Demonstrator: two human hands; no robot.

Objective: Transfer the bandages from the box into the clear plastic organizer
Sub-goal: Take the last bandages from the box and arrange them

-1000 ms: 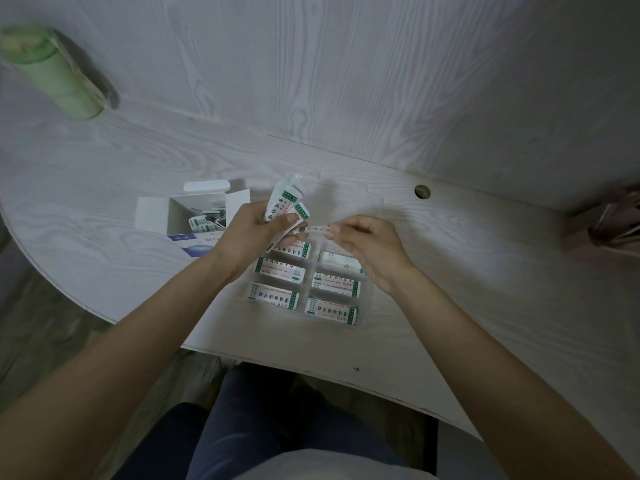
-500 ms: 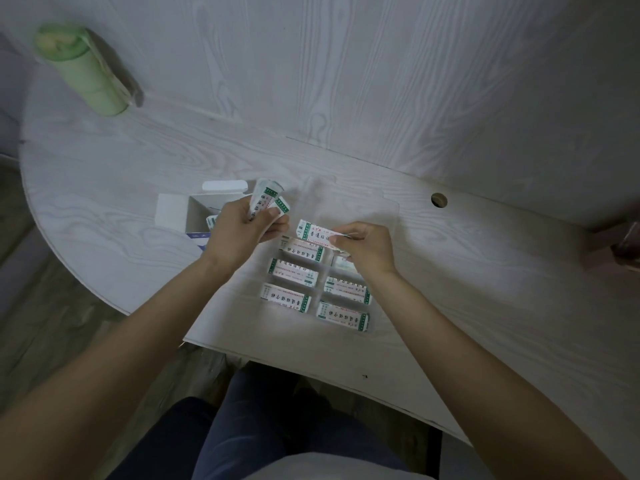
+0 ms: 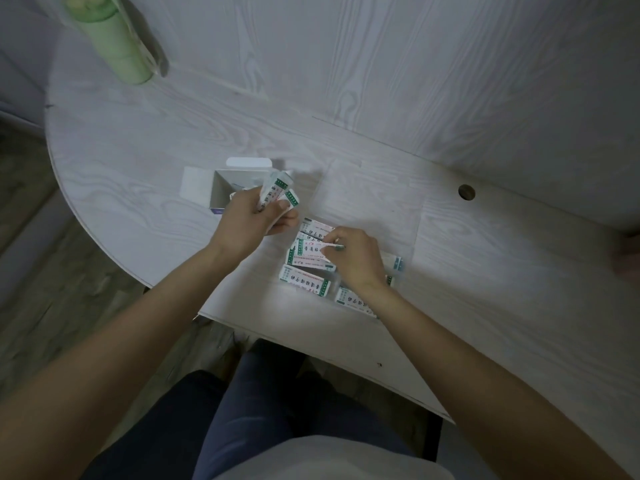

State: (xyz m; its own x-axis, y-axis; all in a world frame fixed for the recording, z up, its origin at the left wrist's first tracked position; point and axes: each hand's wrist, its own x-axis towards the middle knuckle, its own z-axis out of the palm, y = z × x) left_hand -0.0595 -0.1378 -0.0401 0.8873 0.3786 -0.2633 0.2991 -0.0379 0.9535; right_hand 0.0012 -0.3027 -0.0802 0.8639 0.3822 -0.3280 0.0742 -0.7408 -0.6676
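Since the earlier frame the right hand point(image 3: 353, 259) has come down from mid-air to the clear plastic organizer point(image 3: 398, 268) on the table point(image 3: 485, 271), and now pinches one bandage point(image 3: 317, 233) low over the far left compartment, above the wrapped strips already lying there. The left hand point(image 3: 256, 220) holds a small bunch of bandages point(image 3: 277, 194) upright, fingers curled round them, just beside the open box point(image 3: 221, 192) at the organizer's far left. A green bottle point(image 3: 114, 46) stands well apart at the table's far corner.
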